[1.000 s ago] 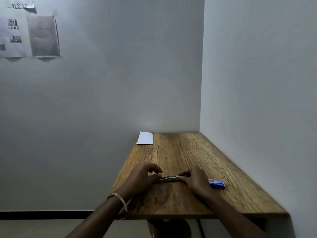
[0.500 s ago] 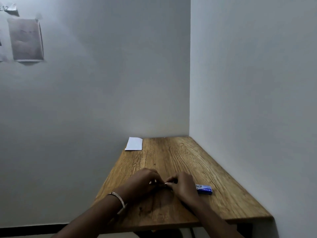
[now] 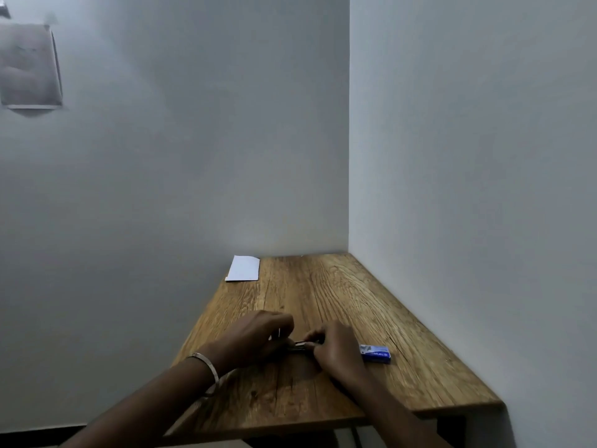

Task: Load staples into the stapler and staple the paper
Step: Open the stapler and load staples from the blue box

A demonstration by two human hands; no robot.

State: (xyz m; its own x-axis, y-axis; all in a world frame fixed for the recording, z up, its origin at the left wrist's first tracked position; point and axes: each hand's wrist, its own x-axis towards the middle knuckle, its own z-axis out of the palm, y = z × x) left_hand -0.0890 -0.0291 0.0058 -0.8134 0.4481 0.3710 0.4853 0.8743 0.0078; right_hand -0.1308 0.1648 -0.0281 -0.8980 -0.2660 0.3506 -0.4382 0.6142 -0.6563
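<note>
Both hands meet near the front of a wooden table [image 3: 339,295]. Left hand [image 3: 258,337] and right hand [image 3: 336,349] pinch a small dark metal stapler [image 3: 302,345] between fingertips; mostly hidden, so can't tell if it's open. Blue staple box [image 3: 376,353] lies just beside the right hand. White paper [image 3: 244,268] at far left corner, well apart. Bangle [image 3: 206,367] on left wrist.

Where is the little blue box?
The blue box lies flat on the wooden table, just to the right of the right hand, toward the side wall.
</note>
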